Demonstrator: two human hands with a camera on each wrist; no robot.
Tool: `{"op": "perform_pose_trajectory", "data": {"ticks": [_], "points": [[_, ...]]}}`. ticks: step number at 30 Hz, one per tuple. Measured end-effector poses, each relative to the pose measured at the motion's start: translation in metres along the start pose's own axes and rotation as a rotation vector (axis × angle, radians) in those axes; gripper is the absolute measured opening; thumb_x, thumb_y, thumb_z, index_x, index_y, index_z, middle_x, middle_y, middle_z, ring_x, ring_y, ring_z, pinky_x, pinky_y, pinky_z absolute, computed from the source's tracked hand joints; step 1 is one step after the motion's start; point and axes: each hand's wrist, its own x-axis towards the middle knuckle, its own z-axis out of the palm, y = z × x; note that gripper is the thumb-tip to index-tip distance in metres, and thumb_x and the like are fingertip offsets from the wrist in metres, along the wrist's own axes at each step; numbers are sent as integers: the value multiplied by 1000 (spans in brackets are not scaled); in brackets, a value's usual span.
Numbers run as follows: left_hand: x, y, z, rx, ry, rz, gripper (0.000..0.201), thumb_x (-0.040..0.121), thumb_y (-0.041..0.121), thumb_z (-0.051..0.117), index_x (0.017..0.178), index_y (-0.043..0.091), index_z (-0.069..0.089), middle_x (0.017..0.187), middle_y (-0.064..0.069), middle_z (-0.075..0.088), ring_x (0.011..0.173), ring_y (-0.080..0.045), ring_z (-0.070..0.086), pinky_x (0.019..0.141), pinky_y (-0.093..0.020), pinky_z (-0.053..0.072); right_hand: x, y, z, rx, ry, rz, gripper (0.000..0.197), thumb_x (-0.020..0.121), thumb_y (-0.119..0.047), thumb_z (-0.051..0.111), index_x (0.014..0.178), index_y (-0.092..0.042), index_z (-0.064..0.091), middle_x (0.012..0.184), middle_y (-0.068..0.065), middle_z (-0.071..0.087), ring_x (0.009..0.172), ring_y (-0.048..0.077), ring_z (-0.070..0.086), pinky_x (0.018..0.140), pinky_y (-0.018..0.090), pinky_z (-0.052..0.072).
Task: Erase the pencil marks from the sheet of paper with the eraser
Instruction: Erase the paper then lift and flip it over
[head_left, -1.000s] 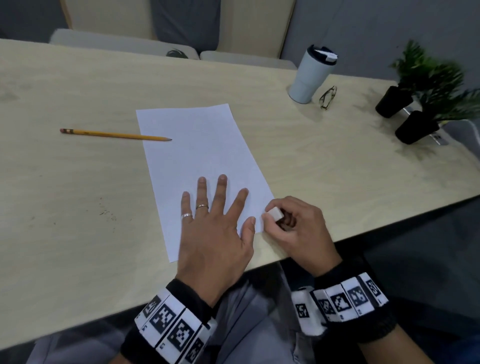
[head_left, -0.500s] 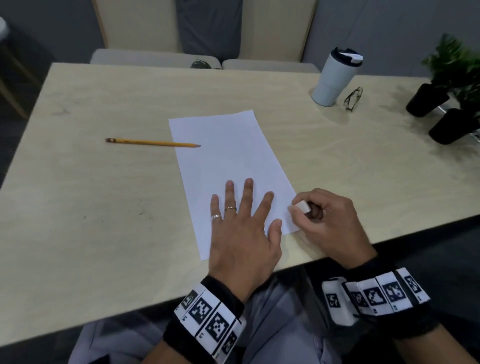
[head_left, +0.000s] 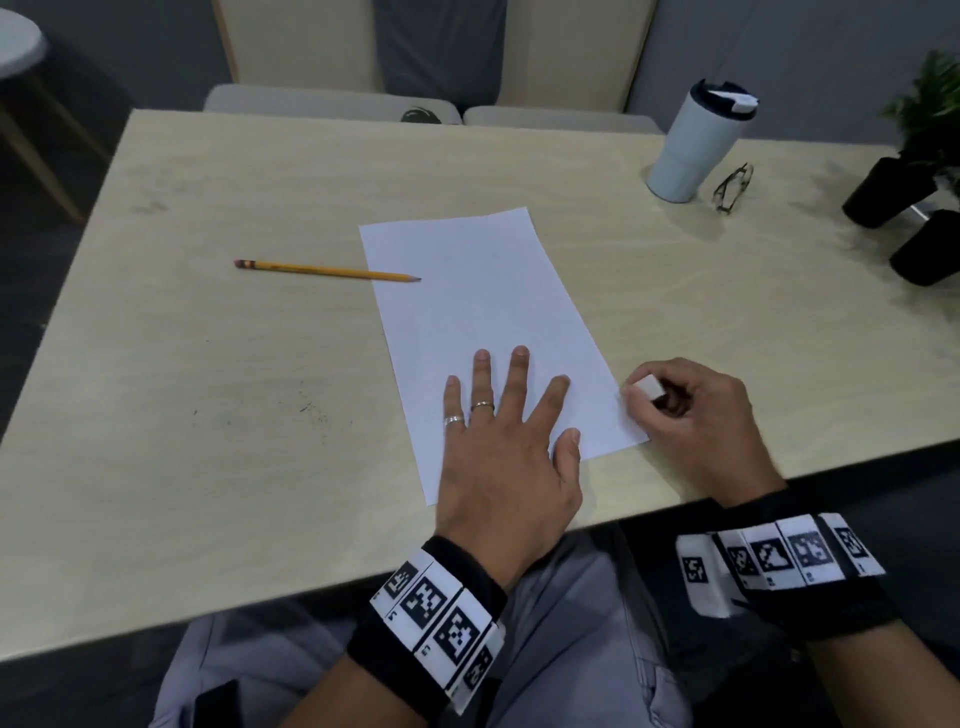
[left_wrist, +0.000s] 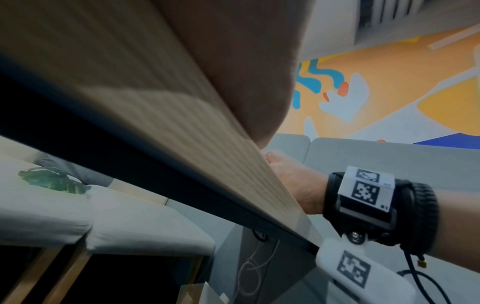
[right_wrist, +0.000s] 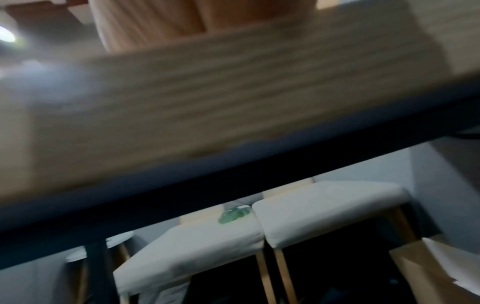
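Paper lies flat on our table, angled so that its far short edge points away from us and slightly left. We press our left hand palm-down on the near part of the sheet, fingers straight and spread wide; two rings show on it. We hold the eraser, a small white block, pinched between thumb and fingertips of our right hand. That hand rests at the sheet's right edge near its near right corner, with the eraser just at that edge. We cannot tell whether the eraser touches the paper. We cannot make out any pencil marks on the sheet from the head view.

A yellow pencil lies left of the paper, its tip overlapping the sheet's left edge. At the far right of the table stand a white tumbler with a dark lid, a pair of glasses just beside it, and two black plant pots further right.

Both wrist views look along the underside of the table edge, toward cushioned seats beyond; the right wrist view is blurred. In the left wrist view we see the right wrist wearing a marker band.
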Motion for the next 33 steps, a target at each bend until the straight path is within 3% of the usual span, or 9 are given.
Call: {"op": "perform_pose_trajectory", "data": {"ticks": [5,10,13,16,20,23,26,30,33], "points": [[1,1,1,-28,16,-1,61,108,55,16,167,38,17,177,-2,-6,161,-33,-16,128,-58,-8,-8,-31,17,-21,-90,-131,9,92,-12,81,91,-20,77,69,-14,53,61,11,50,63,14,37],[0,1,0,0,-6,-1,61,109,55,15,168,38,12,176,-1,-11,161,-33,-19,128,-57,-11,6,-4,3,-6,11,13,17,92,-8,80,86,-23,76,75,-16,62,61,9,51,62,17,39],[0,1,-2,11,-12,2,62,109,56,12,168,38,7,176,-1,-15,160,-32,-22,127,-57,-13,-2,-27,11,12,-46,-53,8,93,-12,81,92,-19,78,74,-24,60,61,9,51,62,14,39],[1,0,-1,8,-19,6,62,109,57,12,168,38,7,176,-1,-15,160,-32,-22,128,-57,-12,-3,-29,18,19,-115,-95,8,93,-10,80,91,-18,77,77,-19,62,63,7,55,64,10,40],[1,1,0,18,-19,3,62,108,57,12,168,38,10,176,-1,-12,161,-33,-18,128,-58,-9,9,-9,4,5,-9,-16,11,93,-9,79,88,-19,77,76,-16,62,64,7,55,64,15,40],[1,1,0,21,-16,4,63,108,58,11,168,38,10,176,-1,-11,161,-32,-17,128,-58,-8,-1,-28,16,-9,-110,-105,7,92,-10,79,92,-17,78,78,-18,61,69,7,58,66,12,40],[2,1,0,12,-22,12,63,108,57,13,168,38,11,176,0,-10,161,-32,-17,128,-56,-10,5,-20,16,15,-90,-66,10,94,-11,78,91,-20,77,82,-12,66,69,9,59,67,19,44],[0,2,-2,6,-11,18,62,109,57,13,168,39,8,176,0,-14,160,-31,-20,128,-55,-12,14,-9,-6,13,24,43,9,96,-19,79,90,-26,78,64,-19,55,59,8,48,61,20,41],[1,2,0,-3,-2,19,63,109,57,13,168,38,10,176,0,-12,161,-31,-19,129,-55,-9,-2,-33,4,14,-107,-22,3,96,-23,80,94,-25,79,65,-18,55,59,9,49,62,15,39]]}}
